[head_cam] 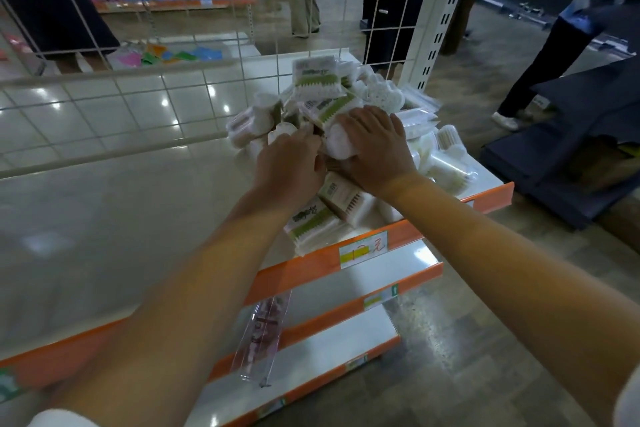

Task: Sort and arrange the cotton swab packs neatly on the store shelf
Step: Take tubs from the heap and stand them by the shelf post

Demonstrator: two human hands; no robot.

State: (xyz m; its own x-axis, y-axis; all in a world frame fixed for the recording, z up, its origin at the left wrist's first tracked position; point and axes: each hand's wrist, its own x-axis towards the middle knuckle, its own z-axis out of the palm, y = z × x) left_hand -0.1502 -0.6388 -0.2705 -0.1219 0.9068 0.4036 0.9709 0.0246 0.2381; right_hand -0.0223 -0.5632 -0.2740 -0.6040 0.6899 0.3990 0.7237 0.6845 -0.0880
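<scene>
Both hands are buried in the pile of cotton swab packs (346, 135), which is heaped at the far right end of the top shelf (138, 218), around 1 o'clock from the middle of the view. The right hand (375, 149) lies palm down with its fingers curled over a round white pack (337, 144), thumb side facing the other hand, so it looks like it's gripping that one. The left hand (291, 166) sits just beside it at 9 o'clock, fingers bent down into the packs, but honestly I can't tell whether it's actually holding anything since the fingertips are hidden. A few green-striped packs (315, 80) sit on top of the heap at 12 o'clock, and another one (311, 222) lies near the shelf's orange front edge (398, 229) at 6 o'clock from the hands. A handwritten price tag (363, 250) is stuck on that edge. A clear plastic sleeve (263, 333) hangs over the lower shelves.
</scene>
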